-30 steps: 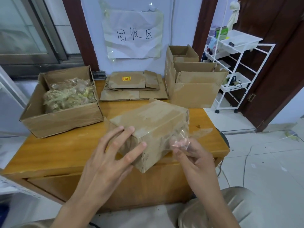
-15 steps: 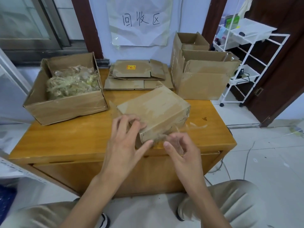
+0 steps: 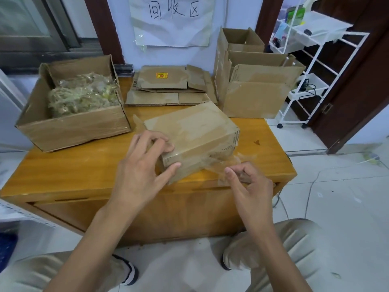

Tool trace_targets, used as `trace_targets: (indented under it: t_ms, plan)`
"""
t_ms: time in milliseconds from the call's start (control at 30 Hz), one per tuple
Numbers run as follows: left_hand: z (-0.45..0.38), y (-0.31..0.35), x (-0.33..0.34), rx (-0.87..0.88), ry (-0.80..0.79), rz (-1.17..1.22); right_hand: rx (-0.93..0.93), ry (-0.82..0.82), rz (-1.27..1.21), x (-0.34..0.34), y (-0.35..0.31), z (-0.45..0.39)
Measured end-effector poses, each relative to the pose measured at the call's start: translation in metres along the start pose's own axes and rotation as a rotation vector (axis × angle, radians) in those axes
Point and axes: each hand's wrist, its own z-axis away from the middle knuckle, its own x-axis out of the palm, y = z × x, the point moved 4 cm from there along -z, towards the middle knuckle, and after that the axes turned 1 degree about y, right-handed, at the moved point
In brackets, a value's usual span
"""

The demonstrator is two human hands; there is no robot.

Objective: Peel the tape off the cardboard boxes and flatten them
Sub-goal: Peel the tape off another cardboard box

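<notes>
Cardboard box (image 3: pixel 195 133) under left hand (image 3: pixel 139 171), tape (image 3: pixel 227 165) pinched by right hand (image 3: pixel 250 186)

Pale blue wall (image 3: pixel 117 22) at 12 o'clock, with a crinkled paper sign (image 3: pixel 171 20) taped on, handwritten characters across it. Dark brown door frame (image 3: pixel 101 28) and grey window (image 3: pixel 31 24) at 10 o'clock. Wooden counter (image 3: pixel 63 171) at centre. White wire trolley (image 3: pixel 320 60) at 2 o'clock against a dark door (image 3: pixel 368 70). Pale tiled floor (image 3: pixel 347 207) at 4 o'clock, evenly lit.
</notes>
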Motion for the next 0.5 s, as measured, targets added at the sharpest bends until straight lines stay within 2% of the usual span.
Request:
trace_targets:
  t_ms: [200, 300, 500]
  plan:
    - [-0.021, 0.022, -0.003, -0.018, -0.063, -0.365, 0.008, 0.016, -0.017, -0.010, 0.000, 0.003]
    - [-0.024, 0.026, 0.007, -0.029, -0.085, -0.388, 0.007, 0.022, -0.032, -0.013, -0.002, 0.004]
    - [-0.023, 0.014, 0.008, -0.065, -0.050, -0.376, 0.052, 0.147, -0.064, -0.047, 0.005, -0.004]
